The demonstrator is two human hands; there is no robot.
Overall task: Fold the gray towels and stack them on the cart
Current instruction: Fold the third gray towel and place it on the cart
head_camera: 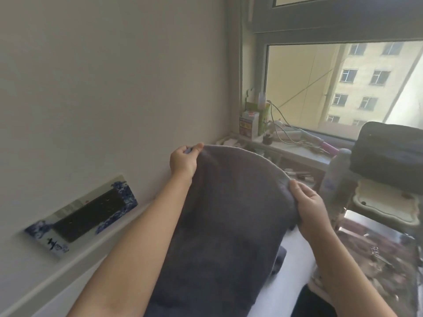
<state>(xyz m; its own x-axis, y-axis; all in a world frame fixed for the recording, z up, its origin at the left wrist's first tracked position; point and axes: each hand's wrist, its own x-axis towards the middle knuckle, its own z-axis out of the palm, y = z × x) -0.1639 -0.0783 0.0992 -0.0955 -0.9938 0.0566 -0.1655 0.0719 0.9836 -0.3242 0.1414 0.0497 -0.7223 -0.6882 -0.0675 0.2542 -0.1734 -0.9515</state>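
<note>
A dark gray towel [229,213] hangs spread out in front of me, held up in the air by its top edge. My left hand [184,160] pinches its top left corner between thumb and fingers. My right hand [309,204] grips the top right corner, lower and nearer to me. The towel's lower part drops out of the frame at the bottom. Behind it, a bit of another gray cloth [280,257] shows on a white surface [295,266]. I cannot make out the cart.
A plain wall [103,88] fills the left, with a blue-and-white panel [84,216] low on it. A cluttered window sill [286,143] with boxes and cables lies ahead. At right stand a dark bag [386,152], a cream tray-like stand [386,204] and a glossy tabletop [377,255].
</note>
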